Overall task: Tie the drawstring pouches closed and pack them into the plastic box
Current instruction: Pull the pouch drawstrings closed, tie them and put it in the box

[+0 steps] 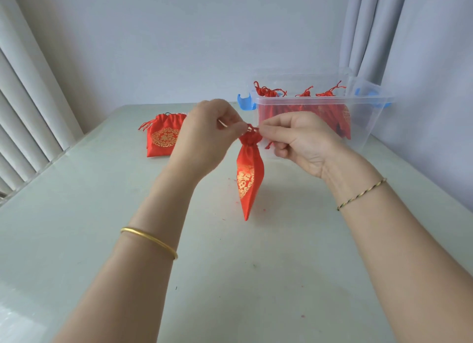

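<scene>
Now in hand: a red satin drawstring pouch [249, 178] with a gold emblem hangs by its gathered neck between the two grips, above the middle of the bench [230, 278]. Its lower corner points down at the bench top, and I cannot tell whether it touches.
Drawstring: I see the red drawstring [252, 130] bunched into a small knot on top of the neck. One loose end dangles just under the right grip.
Left grip: the left grip [204, 135] pinches the drawstring on the left side of the knot, thumb and forefinger pressed together, the other fingers curled.
Right grip: the right grip [302, 148] pinches the drawstring on the right side of the knot, fingertips pressed together, palm turned toward my camera.
Plastic box: the clear plastic box [368, 122] stands open-topped at the far right of the bench, just behind the right grip, with blue latches [245, 103] at its ends.
Packed pouches: several red packed pouches [281, 112] stand inside the box, their cord tufts uppermost.
Spare pouch: one flat pouch [163, 137] lies on the bench beyond the left grip, emblem up, neck loosely gathered, well apart from the box.
Wrists: I note a gold bangle [151, 241] on the left forearm and a braided bracelet [363, 194] on the right wrist.
Surroundings: pale curtains [25, 99] hang at both sides of a plain wall.
</scene>
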Tool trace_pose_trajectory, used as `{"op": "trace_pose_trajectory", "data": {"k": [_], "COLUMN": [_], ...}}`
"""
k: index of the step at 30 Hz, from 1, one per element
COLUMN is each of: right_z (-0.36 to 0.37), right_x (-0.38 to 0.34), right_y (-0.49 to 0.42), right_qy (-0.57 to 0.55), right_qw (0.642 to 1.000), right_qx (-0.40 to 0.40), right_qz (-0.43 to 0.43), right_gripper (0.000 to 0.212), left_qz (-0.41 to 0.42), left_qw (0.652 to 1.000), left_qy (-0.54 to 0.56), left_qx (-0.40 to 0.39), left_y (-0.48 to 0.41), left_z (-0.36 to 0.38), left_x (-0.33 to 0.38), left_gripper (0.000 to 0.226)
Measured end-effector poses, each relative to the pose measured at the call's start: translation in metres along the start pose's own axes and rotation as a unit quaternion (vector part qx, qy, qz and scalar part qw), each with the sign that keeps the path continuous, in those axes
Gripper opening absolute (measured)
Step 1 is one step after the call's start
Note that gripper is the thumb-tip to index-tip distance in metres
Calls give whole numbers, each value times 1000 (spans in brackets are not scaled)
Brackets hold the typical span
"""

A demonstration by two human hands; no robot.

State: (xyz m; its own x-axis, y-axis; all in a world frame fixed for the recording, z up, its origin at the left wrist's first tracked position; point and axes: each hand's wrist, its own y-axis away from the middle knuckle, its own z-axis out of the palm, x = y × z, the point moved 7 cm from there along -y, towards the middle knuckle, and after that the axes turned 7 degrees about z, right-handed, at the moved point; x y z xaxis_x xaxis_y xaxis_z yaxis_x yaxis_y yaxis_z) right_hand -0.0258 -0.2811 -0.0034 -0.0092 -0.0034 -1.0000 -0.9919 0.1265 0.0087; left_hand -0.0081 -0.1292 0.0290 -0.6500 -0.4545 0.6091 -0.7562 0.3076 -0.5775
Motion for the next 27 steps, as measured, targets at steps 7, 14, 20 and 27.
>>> {"op": "trace_pose_trajectory", "data": {"k": [7,14,20,27], "right_z": [-19,4,-20,-87], "right_x": [-3,-12,-29,-124], "right_y": [-1,21,27,4], "right_qy": [128,337,375,202], "right_qw": [983,940,920,910], "right_qx": [113,56,106,306], "right_qz": [-72,-19,-25,-192], "right_gripper": [18,42,8,17], "left_qz": [-42,-63,-50,-95], "left_qw": [999,989,979,979], "left_qy": [19,135,195,177], "left_qx": [14,1,-40,33], "left_y": [2,3,-12,-50], "left_z": [4,10,26,19], "left_x": [-14,-4,19,2], "left_gripper": [8,12,10,16]}}
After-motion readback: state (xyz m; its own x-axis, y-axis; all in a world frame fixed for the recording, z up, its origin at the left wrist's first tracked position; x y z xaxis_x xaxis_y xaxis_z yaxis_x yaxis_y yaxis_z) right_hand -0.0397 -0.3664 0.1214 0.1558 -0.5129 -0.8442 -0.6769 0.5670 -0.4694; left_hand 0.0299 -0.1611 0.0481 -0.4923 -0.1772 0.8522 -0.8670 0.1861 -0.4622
